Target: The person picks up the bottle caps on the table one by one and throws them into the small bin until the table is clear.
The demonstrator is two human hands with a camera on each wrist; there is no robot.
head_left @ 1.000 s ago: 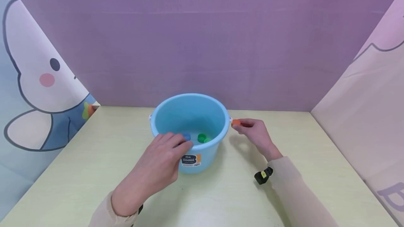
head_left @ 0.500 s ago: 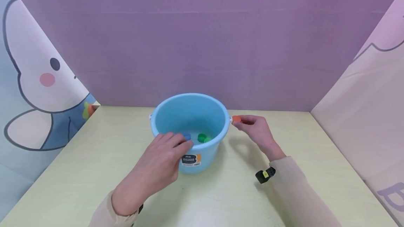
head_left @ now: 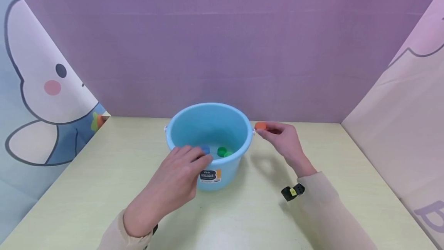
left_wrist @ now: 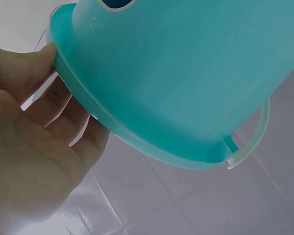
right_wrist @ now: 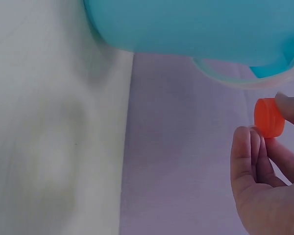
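A light blue bucket point(head_left: 227, 174) stands upright on the table. At its near rim my left hand point(head_left: 171, 182) holds on, with the fingers over the edge. The left wrist view has the thumb point(left_wrist: 27, 68) against the outside of the rim. Just right of the bucket, above the table, my right hand point(head_left: 286, 144) pinches an orange bottle cap point(head_left: 260, 126) between thumb and fingers. This cap is also plain in the right wrist view, below the bucket's handle point(right_wrist: 235, 81). Inside on the bottom lie a blue cap point(head_left: 206, 150), a green cap point(head_left: 222, 151) and a light green cap point(head_left: 227, 154).
The pale table point(head_left: 114, 157) ends at a purple cloth wall point(head_left: 222, 49) close behind the bucket. Printed cloth panels flank it: a cartoon one point(head_left: 38, 95) on the left and a pale pink one point(head_left: 409, 119) on the right.
My right hand has risen slightly beside the bucket with the orange bottle cap, from below rim height to a little higher. The left hand and the bucket have stayed in place.
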